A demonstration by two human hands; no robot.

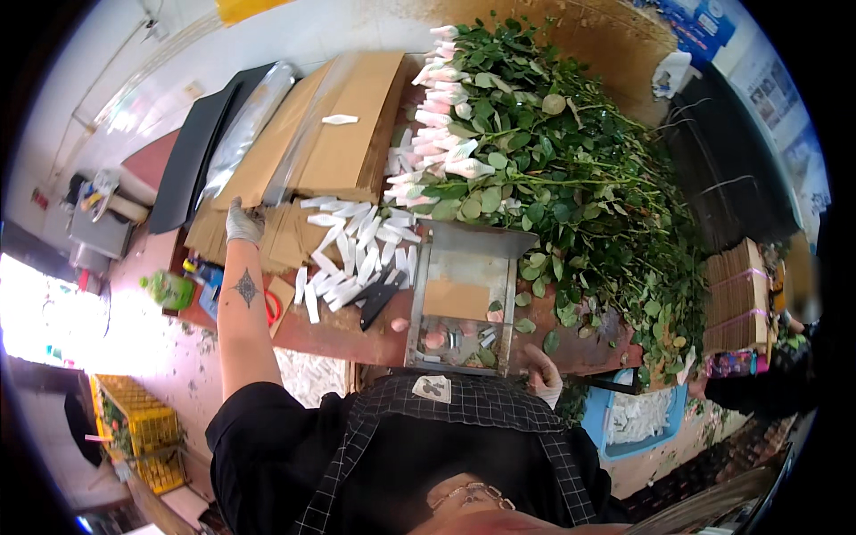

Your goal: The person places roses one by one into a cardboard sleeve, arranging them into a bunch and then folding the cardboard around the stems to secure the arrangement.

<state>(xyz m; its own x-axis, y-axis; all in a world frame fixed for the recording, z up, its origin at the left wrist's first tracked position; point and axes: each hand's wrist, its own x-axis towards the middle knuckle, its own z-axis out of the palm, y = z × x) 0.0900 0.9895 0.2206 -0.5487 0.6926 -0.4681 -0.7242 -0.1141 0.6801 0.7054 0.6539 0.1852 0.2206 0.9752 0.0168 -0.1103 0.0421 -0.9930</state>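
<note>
My left hand (pixel 245 223), gloved, reaches up to the cardboard stacks at the back left, its fingers closed on the edge of a brown cardboard sheet (pixel 259 169). Clear plastic film (pixel 290 160) lies along that cardboard. White paper sleeves (pixel 357 250) are scattered to the right, beside black scissors (pixel 379 299). My right hand (pixel 542 374) hangs at the table's front edge, fingers loosely curved and apart, with nothing visible in them. It is just right of a metal tray (pixel 415 325) holding a piece of cardboard and some petals.
Leafy roses (pixel 571 169) in pale sleeves heap the right side. Bundled cardboard (pixel 731 294) stands at far right, near another person's dark sleeve (pixel 762 388). A blue bin (pixel 673 419) sits below. At left are a green bottle (pixel 165 290), red-handled scissors (pixel 272 308) and a yellow crate (pixel 143 410).
</note>
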